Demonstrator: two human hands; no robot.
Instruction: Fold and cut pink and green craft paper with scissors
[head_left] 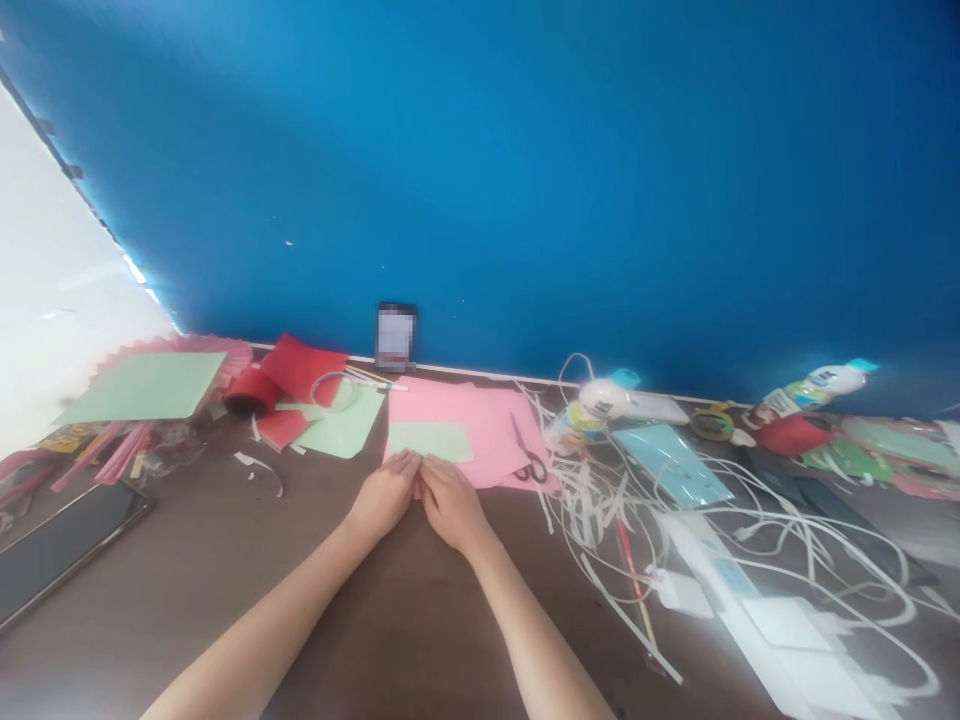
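Note:
My left hand and my right hand meet side by side at the near edge of a light green paper strip. Their fingers are closed together on that edge, and the thumbs are mostly hidden. Under the strip lie larger pink paper sheets, spread flat on the dark table. A pair of scissors with dark handles rests on the right part of the pink sheets, apart from my right hand.
Left are green sheets, a red paper roll and a phone. Right are a glue bottle, white paper scraps, a red pencil, a power strip and tangled cables. A blue wall bounds the back.

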